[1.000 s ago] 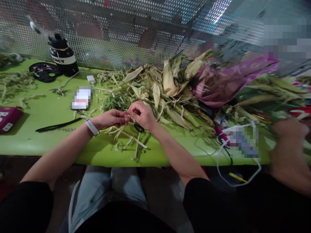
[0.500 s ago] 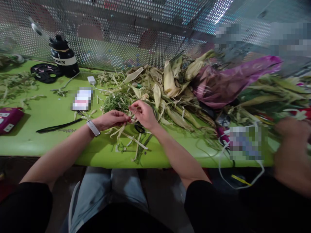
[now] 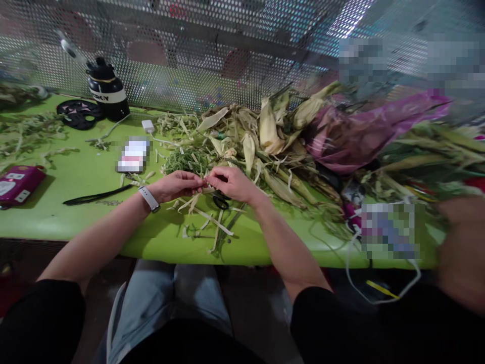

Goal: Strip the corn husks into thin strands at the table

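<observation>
My left hand (image 3: 179,185) and my right hand (image 3: 235,183) meet fingertip to fingertip above the front of the table. Both are closed in a pinch, and whatever small piece sits between the fingertips is too small to name. Right behind them lies a heap of thin green strips (image 3: 185,161). Pale husk strips (image 3: 204,216) are scattered on the table just below my hands. Under my right hand a black ring-shaped handle (image 3: 220,201) shows in part. A big pile of dry corn husks (image 3: 270,132) spreads behind and to the right.
On the green table (image 3: 162,237) are a pixelated phone (image 3: 132,154), a black strap (image 3: 96,194), a maroon box (image 3: 21,186), a black bottle (image 3: 108,91) and a white charger (image 3: 147,126). A purple plastic bag (image 3: 348,134) lies right. Another person's blurred arm (image 3: 464,237) reaches in at far right.
My right hand has come down, its raised fingers now closed against my left fingertips. My left hand stays pinched. The whole view has shifted slightly, and the other person's arm at right has moved.
</observation>
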Tool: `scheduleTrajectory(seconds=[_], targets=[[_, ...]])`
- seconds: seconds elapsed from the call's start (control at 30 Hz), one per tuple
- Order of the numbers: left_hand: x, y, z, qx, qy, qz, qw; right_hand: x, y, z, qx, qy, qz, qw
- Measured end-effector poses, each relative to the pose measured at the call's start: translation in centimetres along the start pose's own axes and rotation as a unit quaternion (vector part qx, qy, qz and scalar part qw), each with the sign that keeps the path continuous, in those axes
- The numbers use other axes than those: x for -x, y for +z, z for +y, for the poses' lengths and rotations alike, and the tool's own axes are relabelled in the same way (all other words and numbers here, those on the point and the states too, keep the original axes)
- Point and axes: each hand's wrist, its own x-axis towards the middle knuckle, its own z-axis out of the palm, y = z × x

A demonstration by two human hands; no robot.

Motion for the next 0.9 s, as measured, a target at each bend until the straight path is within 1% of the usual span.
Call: scheduleTrajectory(seconds=[0.13,0.2,0.37,0.43,0.57,0.7,0.9], targets=[[0.0,-0.2,0.1,0.009,-0.014,-0.029,0.999,0.5,-0.1,-0.7,-0.024,-0.019,0.039,0.999],[0.1,-0.2,0.1,0.016,-0.020,-0.038,0.999,0.7,0.0,-1.2,-0.038,-0.034,0.045,0.998],[0.1,0.0,0.0,0.031,-0.031,-0.027,0.999,1.0,0.3,-1.9,-0.075,-0.064,-0.012,0.995],[0.1,0.0,0.0,0.036,-0.033,-0.031,0.998,1.0,0.3,-1.9,-0.089,-0.067,-0.030,0.993],[-0.2,-0.2,-0.1,0.040,-0.041,-0.038,0.998,1.0,0.0,-1.9,-0.122,-0.042,-0.075,0.989],[-0.4,-0.6,-0.2,0.041,-0.034,-0.047,0.998,1.0,-0.4,-1.6,-0.142,-0.027,-0.107,0.984],[-0.5,-0.8,-0.2,0.016,-0.029,-0.030,0.999,0.9,-0.8,-1.2,-0.154,-0.012,-0.148,0.977]])
